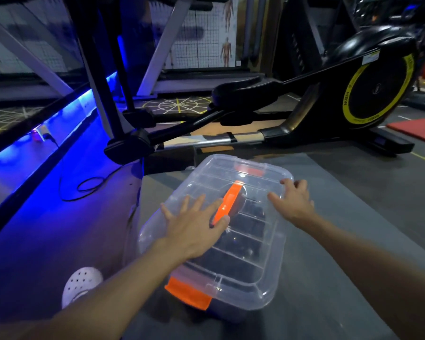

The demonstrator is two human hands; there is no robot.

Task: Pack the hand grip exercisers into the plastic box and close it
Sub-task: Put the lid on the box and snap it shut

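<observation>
Blue light strip (66,111): glowing along the left wall, a black cable (88,185) looped on the floor below it.
Clog (81,283): white, perforated, down at lower left.
Left hand (194,227): flat, fingers spread, pressing the lid, thumb against the orange handle (227,202).
Plastic box (231,253): clear, ribbed, round-cornered, lid on; orange latch (188,293) at the near end; dark shapes blur through the plastic.
Right hand (293,202): released, fingers splayed on the lid's far right edge.
Surface: smooth grey mat (353,241) under the box.
Room: glossy black elliptical trainer (353,99) with a yellow-ringed wheel behind the box, red mat (417,130) at far right.
</observation>
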